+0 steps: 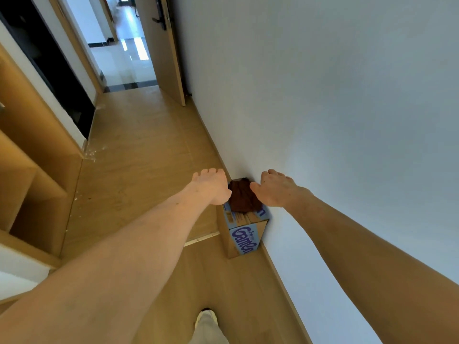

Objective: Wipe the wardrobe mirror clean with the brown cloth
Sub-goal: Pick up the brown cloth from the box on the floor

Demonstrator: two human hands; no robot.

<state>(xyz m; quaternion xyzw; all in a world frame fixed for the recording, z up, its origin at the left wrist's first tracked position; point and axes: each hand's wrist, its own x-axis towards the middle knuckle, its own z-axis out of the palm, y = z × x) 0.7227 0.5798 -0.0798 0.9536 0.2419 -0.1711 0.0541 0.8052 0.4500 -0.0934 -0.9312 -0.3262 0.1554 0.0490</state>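
The cloth [242,196] bunched on the box [244,234] looks soft, light; left hand [211,186] and right hand [275,191] flank it, relaxed, empty. Pinch any fold.

2 hands reach into mid-frame: 1 left hand [211,186] and 1 right hand [275,189]. Between them is 1 brown cloth [242,197] on 1 cardboard box [244,234]. Upper centre shows 1 wooden door [164,50], the bottom edge 1 pale shoe [207,316], and the left side 1 shelf unit [37,189].
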